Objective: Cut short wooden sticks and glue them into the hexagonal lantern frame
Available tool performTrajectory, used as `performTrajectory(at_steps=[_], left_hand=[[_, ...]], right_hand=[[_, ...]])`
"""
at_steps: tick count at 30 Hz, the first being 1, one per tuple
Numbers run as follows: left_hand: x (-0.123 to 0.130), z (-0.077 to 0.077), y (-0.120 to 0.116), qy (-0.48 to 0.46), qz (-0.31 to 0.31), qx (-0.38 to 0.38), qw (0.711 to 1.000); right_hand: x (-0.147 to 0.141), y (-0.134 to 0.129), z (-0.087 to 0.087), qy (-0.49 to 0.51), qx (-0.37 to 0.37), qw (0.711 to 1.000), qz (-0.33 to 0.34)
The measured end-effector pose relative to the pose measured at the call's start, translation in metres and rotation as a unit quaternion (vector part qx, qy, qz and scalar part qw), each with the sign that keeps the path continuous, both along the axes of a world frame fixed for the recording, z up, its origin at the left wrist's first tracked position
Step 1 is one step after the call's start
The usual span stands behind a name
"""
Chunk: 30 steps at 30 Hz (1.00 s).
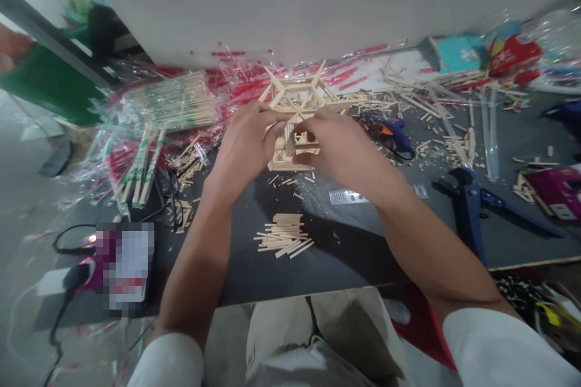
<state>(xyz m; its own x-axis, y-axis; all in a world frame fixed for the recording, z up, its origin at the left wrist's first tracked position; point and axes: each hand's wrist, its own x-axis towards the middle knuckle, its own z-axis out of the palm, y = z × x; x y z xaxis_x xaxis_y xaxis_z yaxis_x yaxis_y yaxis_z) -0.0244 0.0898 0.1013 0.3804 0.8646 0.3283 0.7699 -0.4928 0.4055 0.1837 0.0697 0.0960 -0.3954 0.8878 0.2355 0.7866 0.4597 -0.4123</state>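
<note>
A small model built of pale wooden sticks (pixel 289 140) stands on the dark table in front of me, with a post in the middle and a flared frame on top. My left hand (pixel 247 142) grips it from the left, fingers curled at the top of the post. From the other side my right hand (pixel 336 142) closes on it, thumb and fingers bent by the same post. The fingertips partly cover the joints. Nearer to me lies a loose pile of short cut sticks (pixel 284 233). A metal ruler (pixel 345 196) lies partly under my right forearm.
Right of the model are a blue glue gun (pixel 399 136), clear glue sticks (pixel 491 139) and a blue-handled cutter (pixel 469 205). Wrapped chopsticks (pixel 175 100) and crumpled plastic fill the left back. A purple power strip (pixel 95 260) sits at the left front. Stick scraps litter the tabletop.
</note>
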Motion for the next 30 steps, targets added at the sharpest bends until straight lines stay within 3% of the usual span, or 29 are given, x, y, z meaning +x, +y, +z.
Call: performTrajectory(at_steps=[30], left_hand=[[0.005,-0.013,0.01,-0.017,0.014,0.003,1.0]], right_hand=[[-0.006,-0.004,0.009,-0.024,-0.021,0.999,0.01]])
